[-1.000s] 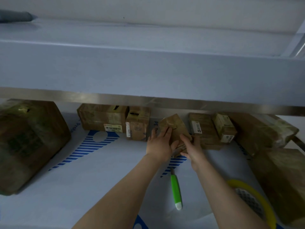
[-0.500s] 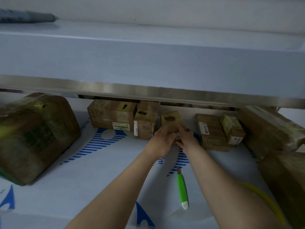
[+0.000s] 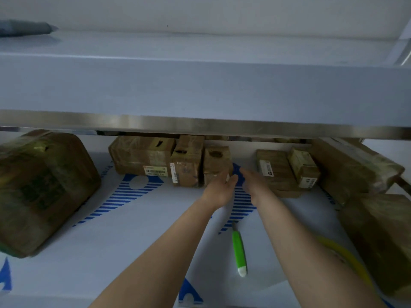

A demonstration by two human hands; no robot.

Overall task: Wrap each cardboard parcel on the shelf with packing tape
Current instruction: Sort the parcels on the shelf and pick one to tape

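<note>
Brown cardboard: small parcel (image 3: 216,163) at the fingertips of the left hand (image 3: 220,188).
Brown, white label: flat parcel (image 3: 278,181) beyond the right hand (image 3: 255,182).
White, blue stripes and shapes: shelf sheet (image 3: 111,252) under both hands.
Bright green, white end: cutter (image 3: 238,247) between the forearms.
Yellow: tape roll (image 3: 347,256) under the right forearm.
Pale grey, silver edge: upper shelf (image 3: 200,90).

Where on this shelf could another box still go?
Widest bare patch: the printed sheet between the big left parcel and the left forearm, before the long parcel. The right is crowded: stacked parcels, tape roll, green cutter.
</note>
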